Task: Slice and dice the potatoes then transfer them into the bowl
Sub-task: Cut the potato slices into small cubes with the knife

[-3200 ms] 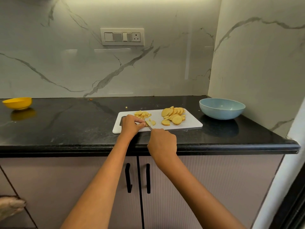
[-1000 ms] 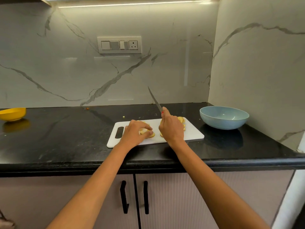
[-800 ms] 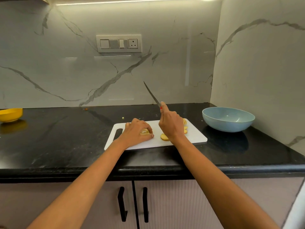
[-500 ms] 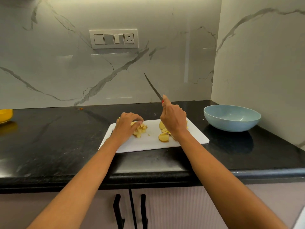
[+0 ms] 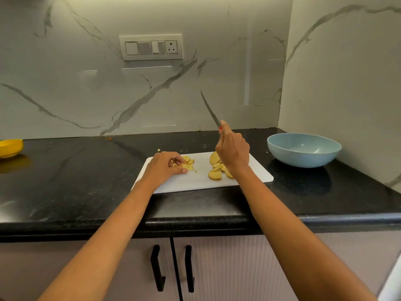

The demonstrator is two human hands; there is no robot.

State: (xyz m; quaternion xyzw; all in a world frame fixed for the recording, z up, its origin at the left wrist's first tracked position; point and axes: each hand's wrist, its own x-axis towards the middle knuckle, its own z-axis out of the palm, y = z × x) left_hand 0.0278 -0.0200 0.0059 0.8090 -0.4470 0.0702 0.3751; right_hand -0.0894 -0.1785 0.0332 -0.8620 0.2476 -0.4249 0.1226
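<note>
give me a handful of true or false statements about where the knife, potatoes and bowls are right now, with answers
1. The right hand holds the thin steel knife raised, blade pointing up and away from the board. True.
2. The pale blue round bowl already holds diced potato. False: nothing shows inside it.
3. The left hand curls its fingers round the small diced potato pieces on the white rectangular plastic cutting board. True.
4. The round potato slices lie on the black stone counter. False: they lie on the board, by the right hand.
5. The small yellow bowl sits beside the blue bowl. False: it is at the counter's far left end.
</note>
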